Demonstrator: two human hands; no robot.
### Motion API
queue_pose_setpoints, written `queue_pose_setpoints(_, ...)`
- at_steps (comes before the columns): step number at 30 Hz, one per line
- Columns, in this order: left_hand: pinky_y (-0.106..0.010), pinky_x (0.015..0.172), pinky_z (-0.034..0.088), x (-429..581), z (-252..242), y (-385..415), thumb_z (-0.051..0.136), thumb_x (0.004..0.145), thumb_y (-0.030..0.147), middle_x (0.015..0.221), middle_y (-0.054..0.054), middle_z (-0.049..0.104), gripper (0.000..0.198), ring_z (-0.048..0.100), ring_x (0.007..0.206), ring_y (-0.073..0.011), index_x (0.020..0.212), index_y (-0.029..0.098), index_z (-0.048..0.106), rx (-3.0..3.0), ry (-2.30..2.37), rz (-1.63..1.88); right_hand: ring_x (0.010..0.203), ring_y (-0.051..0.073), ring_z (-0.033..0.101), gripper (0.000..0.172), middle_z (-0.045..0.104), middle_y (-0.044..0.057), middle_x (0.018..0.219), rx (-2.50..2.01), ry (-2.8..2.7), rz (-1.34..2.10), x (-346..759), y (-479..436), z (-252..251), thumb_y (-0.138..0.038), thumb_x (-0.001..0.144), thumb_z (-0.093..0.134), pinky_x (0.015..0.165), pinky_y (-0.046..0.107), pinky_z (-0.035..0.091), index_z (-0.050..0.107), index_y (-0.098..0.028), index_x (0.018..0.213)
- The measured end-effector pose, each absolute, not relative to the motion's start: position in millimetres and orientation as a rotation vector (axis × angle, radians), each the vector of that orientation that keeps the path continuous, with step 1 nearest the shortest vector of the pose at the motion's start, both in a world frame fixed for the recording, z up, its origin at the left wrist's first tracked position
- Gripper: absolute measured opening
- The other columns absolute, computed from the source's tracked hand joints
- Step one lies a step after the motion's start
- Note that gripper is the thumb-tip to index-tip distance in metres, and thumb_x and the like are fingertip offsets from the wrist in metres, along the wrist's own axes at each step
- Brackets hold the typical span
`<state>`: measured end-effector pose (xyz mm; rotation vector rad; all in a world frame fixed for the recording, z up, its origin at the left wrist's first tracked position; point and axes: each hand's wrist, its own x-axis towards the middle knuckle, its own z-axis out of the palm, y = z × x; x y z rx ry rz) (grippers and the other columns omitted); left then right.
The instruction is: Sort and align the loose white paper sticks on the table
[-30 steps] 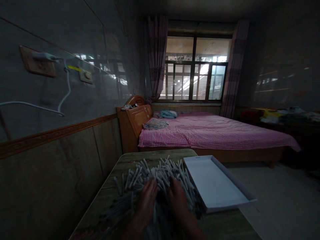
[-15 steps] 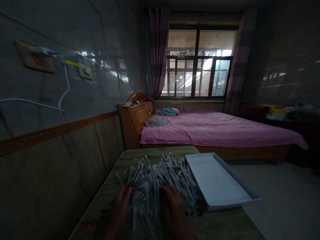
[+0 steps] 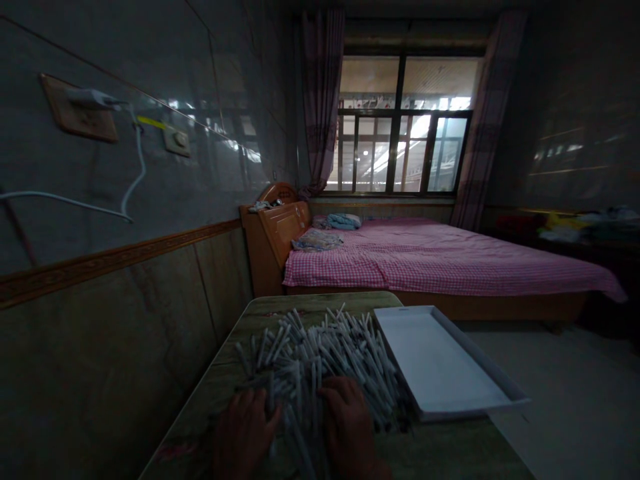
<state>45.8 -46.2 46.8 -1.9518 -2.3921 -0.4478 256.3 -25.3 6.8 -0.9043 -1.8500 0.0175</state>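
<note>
A loose pile of thin white pen-like sticks [image 3: 350, 350], some with dark ends, covers the middle of a small green-patterned table [image 3: 440, 450]. My left hand [image 3: 244, 427] rests at the near left of the pile, thumb apart from the fingers, with sticks by the thumb. On the other side of a few near sticks, my right hand [image 3: 347, 420] touches the pile with bent fingers, not closed into a fist. The dim light blurs the fingertips, and the sticks beneath both hands are partly hidden.
A shallow white tray [image 3: 450, 367] lies right of the pile, reaching past the table's right edge. Beyond the table stands a bed [image 3: 425, 267] with a pink checked cover. At the left, a tiled wall [image 3: 125, 320] carries a socket [image 3: 77, 110] with a white cable.
My left hand has drawn back towards me, and its thumb now shows apart from the fingers. My right hand remains beside the near sticks. The view has shifted slightly.
</note>
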Motion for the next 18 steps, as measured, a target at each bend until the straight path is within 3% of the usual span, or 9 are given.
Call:
queue_pose_setpoints(7, -0.044, 0.092, 0.047, 45, 42, -44, 0.052, 0.091, 0.035, 0.108, -0.016, 0.078, 0.029, 0.069, 0.106, -0.0346, 0.095, 0.021, 0.077, -2.027, -2.398, -0.326, 0.095, 0.024, 0.067, 0.035, 0.073, 0.007, 0.102, -0.922, -1.857, 0.057, 259, -23, 5, -0.003, 0.080, 0.052, 0.079, 0.036, 0.053, 0.071, -0.023, 0.102)
queue_pose_setpoints(12, -0.037, 0.093, 0.047, 21, 39, -37, 0.047, 0.092, 0.035, 0.103, -0.010, 0.080, 0.029, 0.072, 0.102, -0.0278, 0.088, 0.027, 0.074, -1.992, -2.506, -0.602, 0.095, 0.024, 0.065, 0.035, 0.073, 0.007, 0.102, -0.921, -1.825, 0.084, 261, -22, 3, -0.003, 0.080, 0.051, 0.080, 0.036, 0.052, 0.071, -0.023, 0.101)
queue_pose_setpoints(18, -0.038, 0.082, 0.049, -20, 37, -42, 0.060, 0.079, 0.039, 0.081, -0.006, 0.079, 0.015, 0.073, 0.086, -0.0300, 0.071, 0.028, 0.068, -1.942, -2.686, -0.763, 0.095, 0.023, 0.066, 0.035, 0.072, 0.006, 0.101, -0.883, -1.799, 0.074, 261, -24, 5, -0.001, 0.080, 0.051, 0.079, 0.034, 0.051, 0.070, -0.023, 0.100)
